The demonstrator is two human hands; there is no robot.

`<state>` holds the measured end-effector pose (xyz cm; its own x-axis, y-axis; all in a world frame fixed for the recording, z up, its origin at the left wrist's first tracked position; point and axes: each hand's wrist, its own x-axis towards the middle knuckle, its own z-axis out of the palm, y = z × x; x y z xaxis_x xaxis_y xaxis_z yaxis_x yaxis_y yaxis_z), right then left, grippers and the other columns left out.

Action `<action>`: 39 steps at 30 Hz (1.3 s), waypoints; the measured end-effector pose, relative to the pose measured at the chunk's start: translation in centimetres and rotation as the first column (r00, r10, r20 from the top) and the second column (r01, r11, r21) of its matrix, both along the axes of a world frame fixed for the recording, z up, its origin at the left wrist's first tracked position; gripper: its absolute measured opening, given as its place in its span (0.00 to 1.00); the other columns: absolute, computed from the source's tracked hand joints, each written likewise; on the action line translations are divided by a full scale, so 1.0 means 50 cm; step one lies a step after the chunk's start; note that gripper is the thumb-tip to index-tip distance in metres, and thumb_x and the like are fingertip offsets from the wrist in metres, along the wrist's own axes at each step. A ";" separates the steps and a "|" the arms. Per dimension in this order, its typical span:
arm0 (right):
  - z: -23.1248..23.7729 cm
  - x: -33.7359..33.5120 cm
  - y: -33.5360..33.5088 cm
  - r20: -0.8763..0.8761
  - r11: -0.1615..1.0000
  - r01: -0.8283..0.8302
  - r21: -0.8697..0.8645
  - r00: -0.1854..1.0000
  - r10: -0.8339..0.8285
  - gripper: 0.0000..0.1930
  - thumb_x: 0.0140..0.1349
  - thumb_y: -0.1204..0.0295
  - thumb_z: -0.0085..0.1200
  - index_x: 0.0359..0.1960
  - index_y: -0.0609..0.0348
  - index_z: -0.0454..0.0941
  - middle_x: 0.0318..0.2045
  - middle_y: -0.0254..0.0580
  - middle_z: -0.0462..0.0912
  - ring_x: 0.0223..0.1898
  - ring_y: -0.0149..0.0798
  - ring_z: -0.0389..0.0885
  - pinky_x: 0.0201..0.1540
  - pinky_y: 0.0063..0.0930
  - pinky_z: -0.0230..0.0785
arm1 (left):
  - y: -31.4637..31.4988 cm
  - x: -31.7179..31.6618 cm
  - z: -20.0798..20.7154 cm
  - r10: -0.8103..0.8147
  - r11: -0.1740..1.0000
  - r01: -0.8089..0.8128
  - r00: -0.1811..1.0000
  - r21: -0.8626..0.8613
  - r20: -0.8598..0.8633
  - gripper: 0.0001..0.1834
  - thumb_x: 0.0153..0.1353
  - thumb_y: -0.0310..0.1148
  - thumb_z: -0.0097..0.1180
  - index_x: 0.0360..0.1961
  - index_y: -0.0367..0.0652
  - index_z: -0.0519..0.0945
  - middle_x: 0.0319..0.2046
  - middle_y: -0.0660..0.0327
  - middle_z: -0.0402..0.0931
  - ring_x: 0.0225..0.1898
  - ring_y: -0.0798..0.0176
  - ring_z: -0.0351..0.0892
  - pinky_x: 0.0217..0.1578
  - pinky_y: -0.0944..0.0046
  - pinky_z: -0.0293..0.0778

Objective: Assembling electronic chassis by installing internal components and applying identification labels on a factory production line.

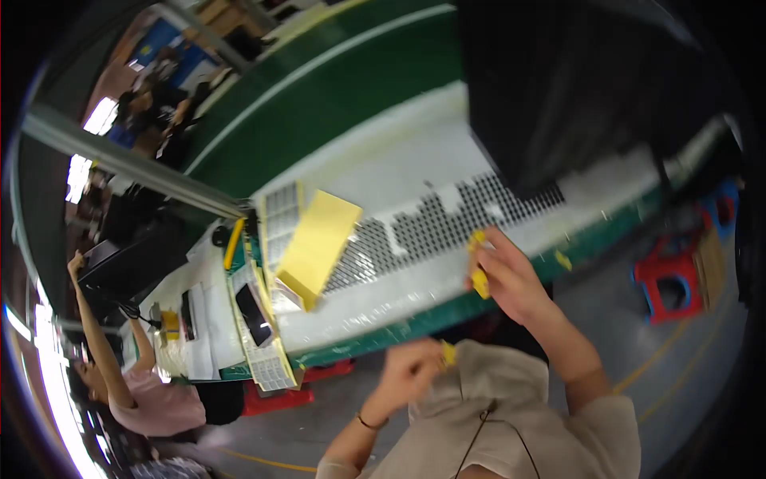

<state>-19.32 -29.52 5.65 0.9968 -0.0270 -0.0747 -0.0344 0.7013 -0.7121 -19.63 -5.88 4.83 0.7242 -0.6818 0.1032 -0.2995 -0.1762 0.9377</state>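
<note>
My right hand [511,279] is raised over the near edge of the table with its fingers curled. Small yellow bits [480,283] show at its fingertips; whether they are worn or held is unclear. Closer to my body, my left hand [408,369] is bent closed, with another yellow bit [448,353] at its fingertips. Anything pinched in either hand is too small to make out. Beyond them lies a sheet of many small black pieces [427,233] in rows, with gaps among them. A folded yellow card [321,243] rests on the sheet's left end.
A large black panel [590,96] stands at the right of the table. A phone [254,315] lies on label sheets [271,370] to the left. Behind runs a green belt [343,96]. A co-worker [159,407] reaches up at the left; a red stool [674,279] stands right.
</note>
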 end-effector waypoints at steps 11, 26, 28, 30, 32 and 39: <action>0.078 -0.164 0.039 0.317 0.952 0.281 -0.122 0.920 -0.231 0.11 0.72 0.67 0.39 0.50 0.56 0.56 0.25 0.30 0.68 0.23 0.18 0.59 0.26 0.13 0.52 | -0.208 -0.046 0.127 0.196 0.929 -0.085 0.939 -0.361 0.283 0.12 0.50 0.17 0.64 0.37 0.34 0.79 0.34 0.56 0.74 0.31 0.66 0.74 0.28 0.73 0.72; 0.030 -0.141 -0.107 0.284 0.852 0.489 -0.189 0.857 -0.429 0.07 0.68 0.70 0.48 0.39 0.62 0.71 0.32 0.31 0.74 0.33 0.22 0.70 0.38 0.18 0.65 | -0.378 0.052 0.122 0.006 0.967 0.142 0.819 -0.213 0.574 0.07 0.55 0.16 0.58 0.34 0.33 0.74 0.35 0.56 0.71 0.30 0.69 0.72 0.26 0.74 0.71; 0.036 -0.132 -0.135 0.266 0.844 0.496 -0.204 0.858 -0.439 0.07 0.68 0.70 0.49 0.40 0.62 0.71 0.33 0.31 0.75 0.34 0.22 0.71 0.39 0.18 0.66 | -0.403 0.073 0.132 -0.021 0.962 0.186 0.780 -0.200 0.625 0.08 0.54 0.16 0.59 0.34 0.33 0.75 0.34 0.56 0.72 0.29 0.68 0.72 0.25 0.73 0.71; 0.040 -0.125 -0.162 0.264 0.847 0.488 -0.212 0.863 -0.431 0.07 0.68 0.70 0.49 0.40 0.62 0.72 0.33 0.31 0.75 0.34 0.22 0.72 0.40 0.18 0.66 | -0.422 0.092 0.132 -0.042 0.955 0.233 0.718 -0.184 0.695 0.10 0.51 0.14 0.61 0.34 0.34 0.75 0.33 0.56 0.72 0.27 0.67 0.72 0.25 0.72 0.70; 0.038 -0.122 -0.184 0.241 0.860 0.459 -0.224 0.881 -0.408 0.07 0.67 0.70 0.51 0.40 0.62 0.72 0.34 0.31 0.75 0.35 0.22 0.72 0.41 0.18 0.67 | -0.437 0.107 0.127 -0.041 0.954 0.240 0.696 -0.179 0.717 0.12 0.47 0.14 0.63 0.33 0.35 0.76 0.31 0.56 0.73 0.27 0.63 0.73 0.24 0.69 0.70; 0.035 -0.077 -0.236 0.261 0.832 0.518 -0.197 0.846 -0.465 0.07 0.65 0.71 0.53 0.40 0.61 0.72 0.34 0.30 0.75 0.35 0.21 0.72 0.39 0.16 0.66 | -0.472 0.155 0.128 0.010 0.945 0.251 0.621 -0.211 0.784 0.16 0.44 0.17 0.65 0.36 0.37 0.77 0.33 0.55 0.74 0.30 0.56 0.74 0.29 0.63 0.70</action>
<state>-23.17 -41.34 7.38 0.8389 -0.5082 0.1952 0.4238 0.3845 -0.8201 -11.86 -29.48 11.21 0.2017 -0.6026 0.7721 -0.9265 0.1382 0.3499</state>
